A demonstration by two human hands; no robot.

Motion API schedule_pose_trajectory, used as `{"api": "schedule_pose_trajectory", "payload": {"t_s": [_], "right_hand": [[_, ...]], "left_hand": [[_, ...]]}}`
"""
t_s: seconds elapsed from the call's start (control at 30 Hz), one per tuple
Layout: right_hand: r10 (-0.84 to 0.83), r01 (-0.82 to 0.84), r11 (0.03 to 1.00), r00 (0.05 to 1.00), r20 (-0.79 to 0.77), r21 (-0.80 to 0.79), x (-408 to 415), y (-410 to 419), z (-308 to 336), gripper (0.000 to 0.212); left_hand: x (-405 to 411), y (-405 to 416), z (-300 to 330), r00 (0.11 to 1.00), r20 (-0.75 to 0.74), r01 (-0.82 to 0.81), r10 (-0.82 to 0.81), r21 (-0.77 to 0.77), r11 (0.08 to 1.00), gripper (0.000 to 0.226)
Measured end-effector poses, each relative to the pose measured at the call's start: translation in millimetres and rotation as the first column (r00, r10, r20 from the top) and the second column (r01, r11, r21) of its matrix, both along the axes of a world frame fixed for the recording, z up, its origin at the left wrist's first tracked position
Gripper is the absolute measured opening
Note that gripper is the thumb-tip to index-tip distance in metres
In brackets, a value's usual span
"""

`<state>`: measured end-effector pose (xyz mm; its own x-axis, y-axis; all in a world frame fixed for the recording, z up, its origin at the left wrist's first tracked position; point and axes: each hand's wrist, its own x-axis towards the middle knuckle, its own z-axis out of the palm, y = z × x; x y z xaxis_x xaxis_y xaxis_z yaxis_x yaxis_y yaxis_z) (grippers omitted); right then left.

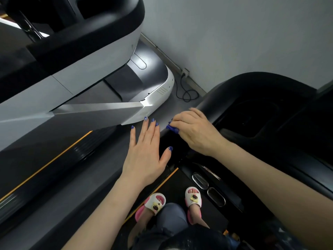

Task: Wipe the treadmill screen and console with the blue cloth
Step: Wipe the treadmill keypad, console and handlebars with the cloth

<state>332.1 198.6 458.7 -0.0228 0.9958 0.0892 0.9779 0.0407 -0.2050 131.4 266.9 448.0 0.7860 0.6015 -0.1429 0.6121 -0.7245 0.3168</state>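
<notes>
My right hand (195, 131) is closed on a bunched blue cloth (172, 128), of which only a small end shows past the fingers. It presses the cloth against the left edge of the black treadmill console (252, 109) at centre right. My left hand (146, 152) is spread flat with fingers apart, just left of the cloth, holding nothing. The console's dark screen area (261, 120) lies to the right of my right hand and is hard to make out.
A second treadmill with a grey and black console (86, 56) fills the upper left, its white base (162, 91) near a black cable (186, 94) on the floor. A grey wall (234, 33) stands behind. My feet in slippers (193, 197) stand on the belt below.
</notes>
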Motion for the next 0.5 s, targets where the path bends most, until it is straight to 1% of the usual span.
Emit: {"api": "schedule_pose_trajectory", "payload": {"t_s": [0.1,0.13,0.2,0.27,0.33,0.43,0.5], "right_hand": [[-0.066,0.068,0.997,0.996,0.058,-0.025,-4,16,2,0.036],[-0.062,0.065,0.998,0.995,0.074,-0.027,-11,20,1,0.035],[0.002,-0.001,1.000,0.996,0.085,-0.013,-18,15,-3,0.032],[0.046,-0.043,0.999,0.994,0.099,-0.026,-4,2,-1,0.032],[-0.004,0.006,1.000,0.996,0.094,-0.020,11,-1,1,0.034],[-0.147,0.148,0.989,0.987,0.069,-0.012,-4,2,0,0.035],[-0.131,0.130,0.991,0.989,0.061,0.026,-10,-10,-7,0.037]], "left_hand": [[1,1,-2,1.000,0.012,0.000,0.000,-0.002,1.000,0.082],[1,1,-2,1.000,0.011,-0.001,0.001,-0.006,1.000,0.082],[0,1,-1,1.000,0.003,-0.001,0.001,-0.014,1.000,0.083],[0,1,0,1.000,-0.009,0.002,-0.002,-0.023,1.000,0.083],[0,2,1,1.000,-0.020,0.002,-0.002,-0.027,1.000,0.084],[1,1,2,1.000,-0.019,-0.002,0.001,-0.028,1.000,0.084],[1,1,1,1.000,-0.010,-0.003,0.003,-0.019,1.000,0.083]]}}
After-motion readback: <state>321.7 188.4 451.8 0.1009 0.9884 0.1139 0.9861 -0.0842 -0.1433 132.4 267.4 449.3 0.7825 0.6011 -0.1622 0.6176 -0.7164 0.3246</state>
